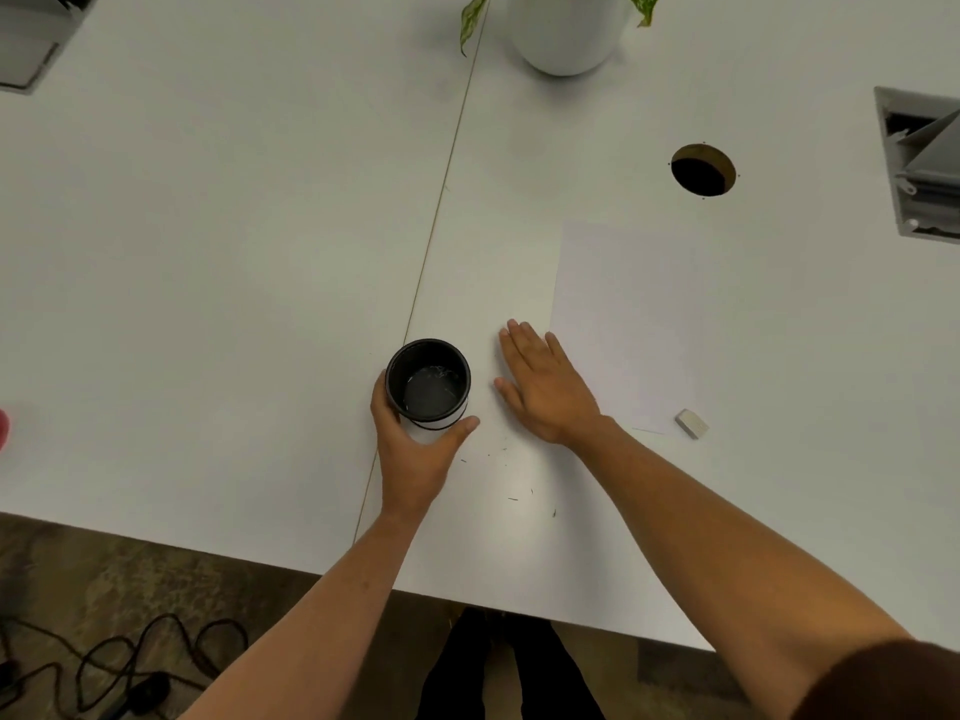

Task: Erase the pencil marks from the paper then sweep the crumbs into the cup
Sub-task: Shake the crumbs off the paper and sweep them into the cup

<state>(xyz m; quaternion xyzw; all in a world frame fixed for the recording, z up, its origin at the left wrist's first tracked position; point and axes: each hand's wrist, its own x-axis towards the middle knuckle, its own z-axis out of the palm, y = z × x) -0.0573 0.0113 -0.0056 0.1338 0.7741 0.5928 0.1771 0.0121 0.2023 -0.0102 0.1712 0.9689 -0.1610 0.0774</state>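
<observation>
A black cup (428, 380) stands upright on the white table (218, 262), with my left hand (415, 454) wrapped around its near side. Pale specks lie inside the cup. My right hand (545, 387) lies flat on the table with fingers apart, just right of the cup and left of the white paper (639, 324). The paper looks blank. A small white eraser (692, 423) rests at the paper's near right corner. A few dark crumbs (514, 497) are scattered on the table near my wrists.
A white plant pot (566, 33) with leaves stands at the back. A round cable hole (703, 169) and a grey cable box (919, 163) lie beyond the paper at right. The table's near edge runs below my forearms; cables lie on the floor.
</observation>
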